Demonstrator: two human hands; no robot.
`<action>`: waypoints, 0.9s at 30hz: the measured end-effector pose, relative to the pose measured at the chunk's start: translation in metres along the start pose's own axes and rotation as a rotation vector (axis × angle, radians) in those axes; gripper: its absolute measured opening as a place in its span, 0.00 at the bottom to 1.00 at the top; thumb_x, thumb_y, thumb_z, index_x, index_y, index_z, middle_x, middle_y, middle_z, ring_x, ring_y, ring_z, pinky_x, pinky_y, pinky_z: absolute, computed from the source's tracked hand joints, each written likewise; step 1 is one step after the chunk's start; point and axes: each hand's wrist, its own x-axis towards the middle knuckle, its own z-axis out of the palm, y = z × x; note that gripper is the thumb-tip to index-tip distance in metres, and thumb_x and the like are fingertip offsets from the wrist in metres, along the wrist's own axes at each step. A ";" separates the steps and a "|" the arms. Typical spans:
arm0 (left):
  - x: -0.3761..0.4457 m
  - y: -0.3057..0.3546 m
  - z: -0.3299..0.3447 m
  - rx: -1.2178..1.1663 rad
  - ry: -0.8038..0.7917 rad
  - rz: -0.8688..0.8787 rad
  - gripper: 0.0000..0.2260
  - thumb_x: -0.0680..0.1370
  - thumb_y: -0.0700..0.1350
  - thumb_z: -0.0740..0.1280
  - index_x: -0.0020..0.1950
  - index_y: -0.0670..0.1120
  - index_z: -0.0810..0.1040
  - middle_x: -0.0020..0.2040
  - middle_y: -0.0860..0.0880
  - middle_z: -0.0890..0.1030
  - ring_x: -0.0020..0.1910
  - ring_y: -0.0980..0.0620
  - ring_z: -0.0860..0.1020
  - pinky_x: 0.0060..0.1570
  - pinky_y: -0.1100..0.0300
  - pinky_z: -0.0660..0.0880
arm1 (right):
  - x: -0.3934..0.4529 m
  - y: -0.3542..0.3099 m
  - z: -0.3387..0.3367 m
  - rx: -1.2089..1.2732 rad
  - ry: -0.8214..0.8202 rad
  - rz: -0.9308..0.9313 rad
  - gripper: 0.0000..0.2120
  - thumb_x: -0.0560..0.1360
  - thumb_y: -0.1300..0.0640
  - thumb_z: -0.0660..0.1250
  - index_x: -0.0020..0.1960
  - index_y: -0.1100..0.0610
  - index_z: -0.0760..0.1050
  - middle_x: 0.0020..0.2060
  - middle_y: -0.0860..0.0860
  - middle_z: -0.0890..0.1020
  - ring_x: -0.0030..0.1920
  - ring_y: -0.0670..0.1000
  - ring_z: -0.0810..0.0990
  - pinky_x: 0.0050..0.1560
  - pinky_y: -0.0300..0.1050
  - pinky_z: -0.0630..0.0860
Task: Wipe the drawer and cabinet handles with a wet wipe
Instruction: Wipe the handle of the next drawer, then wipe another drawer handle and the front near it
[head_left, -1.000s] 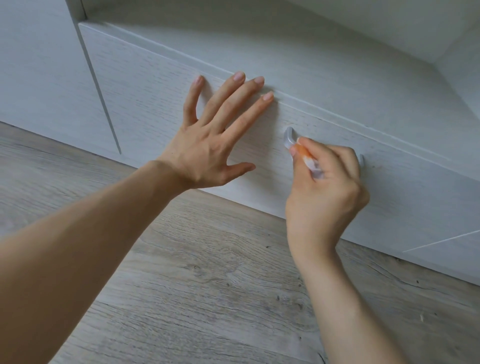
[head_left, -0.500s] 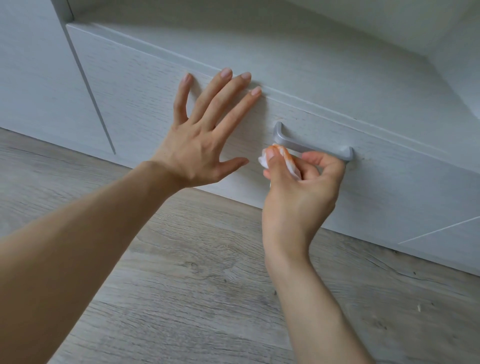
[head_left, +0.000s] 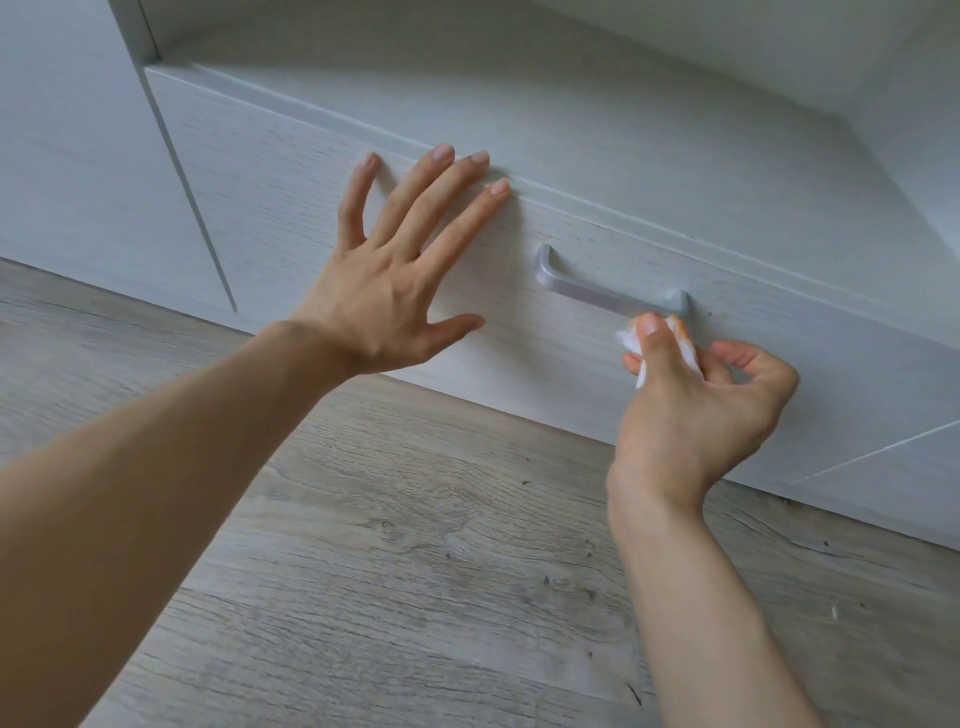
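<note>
Our right hand (head_left: 696, 410) pinches the wet wipe (head_left: 636, 340) tight, just under the right end of the drawer handle (head_left: 608, 296). The handle runs long, left to right. Our left hand (head_left: 395, 270) lies flat and open on the drawer front (head_left: 270, 197), left of it.

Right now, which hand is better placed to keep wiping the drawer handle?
Right. The right hand pinches the wet wipe just under the right end of the drawer handle. The left hand lies flat, fingers spread, on the drawer front, holding nothing.
</note>
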 end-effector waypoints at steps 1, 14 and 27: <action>0.000 0.001 -0.003 -0.006 -0.024 -0.004 0.40 0.73 0.63 0.62 0.77 0.46 0.52 0.76 0.42 0.57 0.76 0.44 0.52 0.71 0.43 0.40 | 0.007 -0.001 -0.006 -0.001 0.033 -0.008 0.18 0.69 0.66 0.73 0.44 0.51 0.65 0.38 0.51 0.81 0.36 0.46 0.84 0.40 0.40 0.80; -0.015 0.000 -0.072 -0.011 -0.360 -0.198 0.35 0.77 0.58 0.61 0.78 0.45 0.53 0.78 0.45 0.50 0.77 0.45 0.49 0.74 0.45 0.45 | 0.031 -0.068 0.013 -0.280 -0.609 -0.086 0.07 0.73 0.58 0.68 0.37 0.49 0.79 0.28 0.40 0.81 0.32 0.44 0.81 0.35 0.34 0.74; -0.047 -0.054 -0.252 0.503 -0.681 -0.388 0.36 0.78 0.62 0.58 0.79 0.48 0.47 0.78 0.49 0.48 0.77 0.49 0.49 0.75 0.50 0.44 | -0.002 -0.116 0.060 -0.076 -1.018 0.214 0.06 0.70 0.61 0.71 0.44 0.52 0.80 0.37 0.50 0.84 0.39 0.50 0.83 0.40 0.38 0.75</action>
